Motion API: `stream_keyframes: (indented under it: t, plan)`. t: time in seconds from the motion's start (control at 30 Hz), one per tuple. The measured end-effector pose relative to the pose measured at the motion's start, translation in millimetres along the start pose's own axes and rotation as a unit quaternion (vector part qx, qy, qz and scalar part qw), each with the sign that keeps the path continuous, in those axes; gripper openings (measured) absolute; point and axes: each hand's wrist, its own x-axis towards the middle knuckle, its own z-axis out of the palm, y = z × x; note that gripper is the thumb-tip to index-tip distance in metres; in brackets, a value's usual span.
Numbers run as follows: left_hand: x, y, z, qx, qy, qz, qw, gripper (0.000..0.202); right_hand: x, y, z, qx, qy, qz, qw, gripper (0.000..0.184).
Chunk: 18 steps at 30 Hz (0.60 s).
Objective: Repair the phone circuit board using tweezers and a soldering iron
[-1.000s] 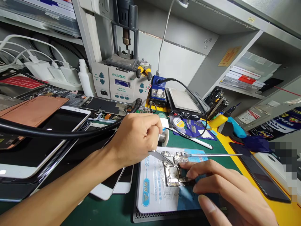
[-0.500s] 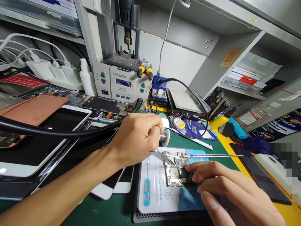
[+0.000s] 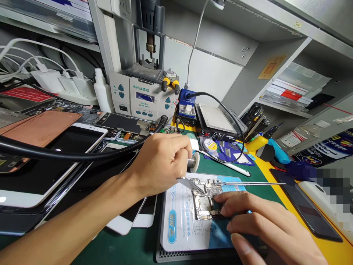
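Note:
My left hand (image 3: 165, 162) is closed around slim silver tweezers (image 3: 191, 184), their narrow tip down on a bare phone circuit board (image 3: 204, 203). Fingers apart, my right hand (image 3: 261, 217) rests its index fingertip at the board's right side, with the middle fingertip close by; the thumb hangs lower. The board lies on a white and blue printed repair pad (image 3: 176, 209), partly covered by my right fingers. A second long silver tool (image 3: 248, 183), thin like tweezers, extends rightward from the board's top edge above my right hand.
Behind my hands stand a hot-air station (image 3: 146, 97), a solder spool (image 3: 194, 162) and a flat heating plate (image 3: 217, 117). Several phones and screens (image 3: 68, 147) fill the left, crossed by a thick black hose (image 3: 68, 154). A dark phone panel (image 3: 306, 206) lies at right.
My right hand has shifted slightly left and up, its index fingertip further over the board. The left hand and its tweezers stay almost still.

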Motion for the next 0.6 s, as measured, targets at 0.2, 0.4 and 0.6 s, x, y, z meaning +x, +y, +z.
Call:
stream_keyframes:
  t: [0.2, 0.4, 0.6]
  plan:
    - [0.4, -0.5, -0.3, -0.002, -0.006, -0.003, 1.000, 0.031, 1.8, 0.2, 3.4, -0.002, 0.012, 0.005, 1.000, 0.023]
    - [2.1, -0.7, -3.8, -0.004, 0.009, 0.000, 1.000, 0.032, 0.2, -12.0, -1.5, -0.028, 0.028, 0.060, 0.997, 0.026]
    - [4.5, -3.5, -4.6, -0.013, 0.019, 0.009, 1.000, 0.033, -9.8, -10.3, -2.8, -0.100, 0.205, 0.032, 0.973, 0.017]
